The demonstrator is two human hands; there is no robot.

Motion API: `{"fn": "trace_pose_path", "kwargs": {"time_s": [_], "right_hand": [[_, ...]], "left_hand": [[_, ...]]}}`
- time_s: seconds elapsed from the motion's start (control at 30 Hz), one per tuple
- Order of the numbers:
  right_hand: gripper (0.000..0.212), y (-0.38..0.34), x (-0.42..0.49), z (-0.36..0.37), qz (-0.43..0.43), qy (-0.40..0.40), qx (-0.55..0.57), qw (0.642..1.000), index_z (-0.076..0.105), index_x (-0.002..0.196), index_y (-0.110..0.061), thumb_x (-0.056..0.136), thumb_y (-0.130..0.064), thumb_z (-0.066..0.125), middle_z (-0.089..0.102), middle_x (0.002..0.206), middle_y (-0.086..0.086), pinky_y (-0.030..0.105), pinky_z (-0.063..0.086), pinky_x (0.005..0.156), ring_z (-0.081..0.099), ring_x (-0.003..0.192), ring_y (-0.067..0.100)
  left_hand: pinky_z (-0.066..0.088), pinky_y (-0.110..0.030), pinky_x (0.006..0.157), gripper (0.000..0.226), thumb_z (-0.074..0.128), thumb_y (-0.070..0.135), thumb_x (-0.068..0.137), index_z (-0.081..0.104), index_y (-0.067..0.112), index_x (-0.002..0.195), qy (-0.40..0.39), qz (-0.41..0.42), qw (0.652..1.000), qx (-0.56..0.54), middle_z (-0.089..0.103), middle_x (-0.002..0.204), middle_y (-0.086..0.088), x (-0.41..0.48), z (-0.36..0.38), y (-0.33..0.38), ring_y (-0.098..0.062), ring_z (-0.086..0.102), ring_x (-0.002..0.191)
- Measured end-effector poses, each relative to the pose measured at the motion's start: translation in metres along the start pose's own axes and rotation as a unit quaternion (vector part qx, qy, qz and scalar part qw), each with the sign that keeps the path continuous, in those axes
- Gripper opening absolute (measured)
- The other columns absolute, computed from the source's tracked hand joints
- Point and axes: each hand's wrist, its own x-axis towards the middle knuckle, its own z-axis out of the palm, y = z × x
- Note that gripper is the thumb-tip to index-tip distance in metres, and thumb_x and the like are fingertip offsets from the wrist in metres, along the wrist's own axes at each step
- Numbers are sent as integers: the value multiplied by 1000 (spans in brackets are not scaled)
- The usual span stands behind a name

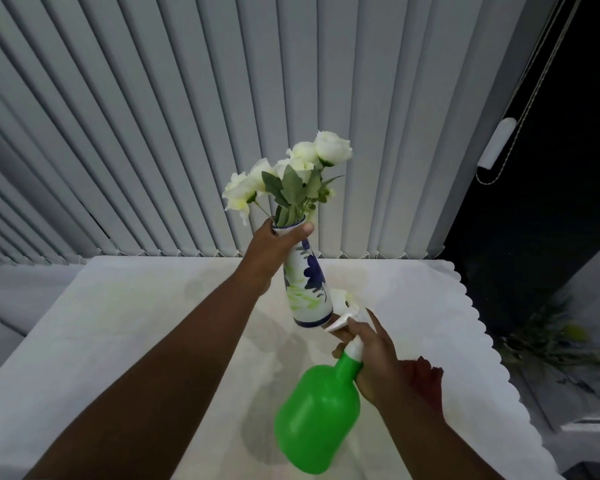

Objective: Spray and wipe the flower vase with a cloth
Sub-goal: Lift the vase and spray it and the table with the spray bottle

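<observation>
I see flower vase [307,282] lifted above table [84,341], tilted, white roses [291,171] at 12 o'clock. Left hand [274,244] wrapped round its neck. Right hand [371,355] at 5 o'clock grips green spray bottle [317,414] by neck, nozzle just beside vase base. Vertical blinds [187,116] behind.

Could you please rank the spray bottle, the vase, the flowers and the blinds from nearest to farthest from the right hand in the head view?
1. Spray bottle: held in the right hand.
2. Vase: just up-left, its base at the nozzle.
3. Flowers: above the vase.
4. Blinds: behind the table.
</observation>
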Motion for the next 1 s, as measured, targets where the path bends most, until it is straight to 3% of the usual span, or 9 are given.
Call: {"fn": "trace_pose_path", "kwargs": {"time_s": [0.17, 0.27, 0.33, 0.37, 0.47, 0.57, 0.67, 0.8, 1.0], "right_hand": [[44, 11, -11, 2, -53, -3, -94, 994, 59, 132, -21, 88, -15, 58, 68, 121, 13, 31, 56, 57, 68, 88, 21], [46, 12, -13, -3, -60, 1, -157, 986, 61, 128, -30, 82, -24, 59, 71, 121, 1, 51, 56, 88, 67, 113, 24], [37, 10, -14, -7, -71, -3, -192, 979, 66, 121, -31, 86, -22, 60, 73, 119, -1, 50, 52, 98, 66, 115, 19], [30, 8, -16, -9, -79, 2, -209, 975, 68, 115, -29, 89, -16, 60, 75, 114, 0, 40, 56, 94, 68, 111, 17], [29, -6, -25, -13, -95, 2, -255, 962, 70, 100, -25, 95, -1, 55, 76, 102, 1, 15, 56, 59, 69, 98, 11], [21, -20, -30, -16, -133, 8, -309, 942, 72, 98, -21, 96, -6, 57, 75, 94, 7, 21, 56, 53, 69, 85, 17], [10, -37, -35, -13, -166, -4, -337, 927, 69, 95, -12, 96, -16, 61, 69, 89, 22, 25, 59, 54, 65, 75, 30], [23, -59, -43, -2, -201, -14, -343, 918, 69, 93, -12, 83, -29, 58, 68, 86, 25, 29, 58, 50, 62, 79, 36], [21, -65, -50, 2, -205, -15, -349, 914, 68, 87, -10, 79, -26, 57, 68, 83, 26, 41, 60, 49, 64, 79, 41]], "left_hand": [[59, -35, 80, 51, 83, 55, 47, 72, 25, 87, 131, -29, 986, 99, 75, 85, 4, 3, 10, 2, -16, 70, 83], [56, -28, 70, 33, 85, 47, 54, 70, 25, 74, 150, -11, 978, 141, 72, 76, 7, 6, 7, 4, -11, 67, 74], [56, -29, 72, 33, 87, 40, 54, 73, 23, 79, 139, -13, 983, 117, 74, 80, 3, 9, 0, 2, -15, 69, 76], [57, -32, 74, 37, 87, 36, 55, 74, 19, 85, 128, -20, 987, 97, 75, 85, -1, 11, -3, 2, -19, 70, 79], [56, -32, 72, 26, 81, 14, 65, 72, 15, 89, 95, -21, 994, 52, 73, 89, -7, 15, -8, 2, -22, 67, 78], [51, -28, 68, 30, 73, -2, 67, 68, 10, 94, 45, -8, 998, 49, 67, 88, -7, 19, -10, 7, -21, 61, 80], [53, -33, 80, 43, 67, -7, 58, 66, 6, 99, -20, 1, 999, 45, 67, 101, -14, 25, -18, 10, -28, 62, 95], [50, -43, 98, 55, 61, -17, 63, 58, -4, 117, -116, 5, 992, 56, 66, 116, -22, 31, -29, 17, -34, 62, 111], [56, -26, 80, 56, 46, -31, 69, 63, 8, 106, -181, -1, 983, 19, 77, 92, 0, 33, -30, 24, -17, 70, 94]]}}
